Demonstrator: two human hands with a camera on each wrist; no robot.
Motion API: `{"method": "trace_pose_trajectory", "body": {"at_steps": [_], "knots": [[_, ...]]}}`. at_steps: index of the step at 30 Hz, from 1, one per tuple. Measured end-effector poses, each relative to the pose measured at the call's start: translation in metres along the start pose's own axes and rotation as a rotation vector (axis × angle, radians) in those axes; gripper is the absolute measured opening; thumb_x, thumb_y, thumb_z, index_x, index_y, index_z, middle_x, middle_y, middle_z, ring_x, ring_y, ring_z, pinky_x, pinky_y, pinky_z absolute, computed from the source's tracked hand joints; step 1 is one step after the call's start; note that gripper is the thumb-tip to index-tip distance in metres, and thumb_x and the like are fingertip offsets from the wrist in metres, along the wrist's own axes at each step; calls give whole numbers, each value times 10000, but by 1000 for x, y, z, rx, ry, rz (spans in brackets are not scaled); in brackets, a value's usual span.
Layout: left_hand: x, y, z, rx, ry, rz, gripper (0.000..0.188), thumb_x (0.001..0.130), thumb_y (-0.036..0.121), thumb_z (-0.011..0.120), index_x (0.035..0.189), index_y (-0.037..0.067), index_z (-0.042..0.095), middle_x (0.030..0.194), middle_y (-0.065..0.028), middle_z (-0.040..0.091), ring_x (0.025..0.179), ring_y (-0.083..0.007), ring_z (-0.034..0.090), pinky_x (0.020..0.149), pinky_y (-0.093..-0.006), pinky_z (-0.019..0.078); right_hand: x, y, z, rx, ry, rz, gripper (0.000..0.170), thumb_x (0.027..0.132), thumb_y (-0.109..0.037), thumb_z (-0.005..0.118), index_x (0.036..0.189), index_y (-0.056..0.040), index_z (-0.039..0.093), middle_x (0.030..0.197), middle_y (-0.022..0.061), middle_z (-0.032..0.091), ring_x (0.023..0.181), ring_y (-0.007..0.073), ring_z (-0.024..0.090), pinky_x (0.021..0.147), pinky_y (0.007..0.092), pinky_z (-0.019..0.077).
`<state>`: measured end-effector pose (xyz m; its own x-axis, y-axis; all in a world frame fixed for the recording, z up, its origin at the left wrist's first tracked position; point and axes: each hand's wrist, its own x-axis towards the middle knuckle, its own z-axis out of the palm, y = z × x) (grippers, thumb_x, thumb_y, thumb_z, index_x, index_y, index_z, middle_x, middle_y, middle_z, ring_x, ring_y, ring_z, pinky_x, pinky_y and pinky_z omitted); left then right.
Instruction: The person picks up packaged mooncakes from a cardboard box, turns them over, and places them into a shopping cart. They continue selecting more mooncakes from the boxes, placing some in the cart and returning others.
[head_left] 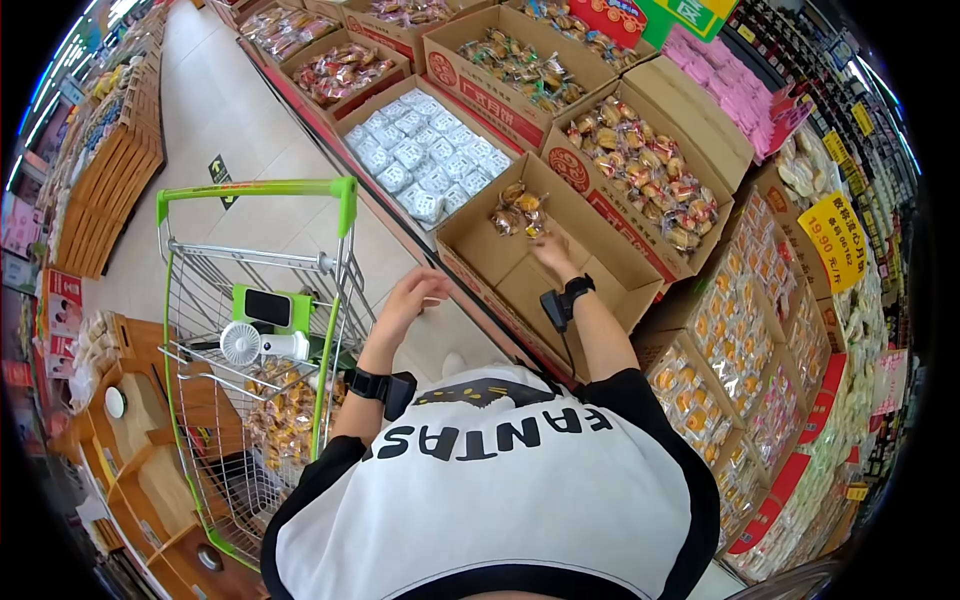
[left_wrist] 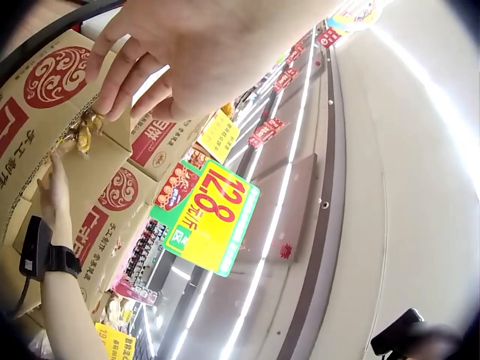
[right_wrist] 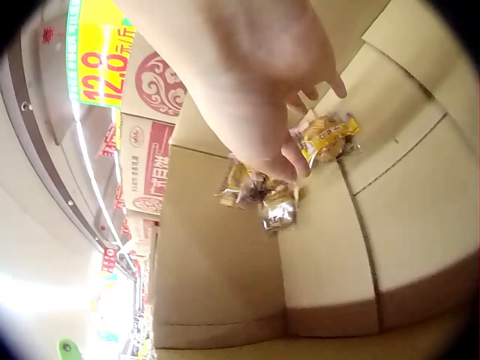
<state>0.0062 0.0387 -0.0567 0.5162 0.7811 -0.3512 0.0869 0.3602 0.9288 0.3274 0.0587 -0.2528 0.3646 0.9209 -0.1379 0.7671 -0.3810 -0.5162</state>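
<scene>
Several wrapped pastries (head_left: 518,208) lie at the far end of a nearly bare cardboard box (head_left: 500,262). My right hand (head_left: 552,256) is inside that box, fingers extended beside the nearest pastry. In the right wrist view, the hand (right_wrist: 259,90) hangs over the pastries, with one yellow-labelled packet (right_wrist: 330,138) by its fingertips and others (right_wrist: 279,206) below the thumb; no grip on them shows. My left hand (head_left: 412,298) hovers outside the box's near side, fingers loosely bent and holding nothing; the left wrist view shows this hand (left_wrist: 169,56) too.
A green-handled shopping cart (head_left: 345,205) stands at the left, with a small white fan (head_left: 242,343) and bagged goods inside. White-wrapped packets (head_left: 425,150) fill the box beyond. A box of wrapped pastries (head_left: 640,165) adjoins at the right. Price signs (head_left: 832,240) rise behind.
</scene>
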Motion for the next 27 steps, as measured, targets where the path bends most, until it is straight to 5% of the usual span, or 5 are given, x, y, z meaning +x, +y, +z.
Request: {"method": "trace_pose_trajectory", "body": {"at_steps": [3, 6, 16, 21, 27], "knots": [[5, -6, -1, -9, 25, -13, 196, 849, 175, 428, 954, 44, 530, 876, -63, 595, 824, -121, 559, 752, -252, 428, 2, 4, 9, 48, -217, 83, 269, 677, -361, 573, 897, -225, 647, 1381, 118, 178, 1242, 367, 146, 942, 503, 245], [10, -8, -1, -19, 27, -21, 192, 849, 171, 428, 951, 44, 531, 875, -60, 594, 816, -116, 556, 746, -248, 432, 0, 3, 8, 31, -225, 116, 306, 678, -386, 579, 943, -243, 629, 1397, 127, 90, 1266, 356, 70, 941, 540, 217], [24, -8, 3, 22, -7, -50, 183, 854, 151, 419, 948, 55, 544, 847, -45, 587, 795, -102, 547, 724, -238, 436, 6, 21, 19, 115, -239, 121, 405, 705, -454, 565, 1081, -305, 539, 1385, 102, 132, 1271, 321, 76, 961, 528, 195], [27, -7, 8, 8, -13, -59, 181, 853, 147, 417, 946, 55, 542, 843, -43, 587, 787, -101, 544, 726, -239, 435, -4, 3, -4, 48, -168, 113, 486, 685, -450, 603, 1120, -246, 529, 1212, 169, 421, 1168, 343, 282, 984, 385, 205], [28, -7, 15, 7, -37, -73, 175, 850, 148, 420, 935, 55, 542, 842, -44, 588, 785, -102, 544, 730, -240, 435, -13, 0, -2, -64, -236, 31, 519, 712, -495, 559, 1176, -275, 482, 1242, 168, 387, 1173, 340, 270, 954, 458, 218]]}}
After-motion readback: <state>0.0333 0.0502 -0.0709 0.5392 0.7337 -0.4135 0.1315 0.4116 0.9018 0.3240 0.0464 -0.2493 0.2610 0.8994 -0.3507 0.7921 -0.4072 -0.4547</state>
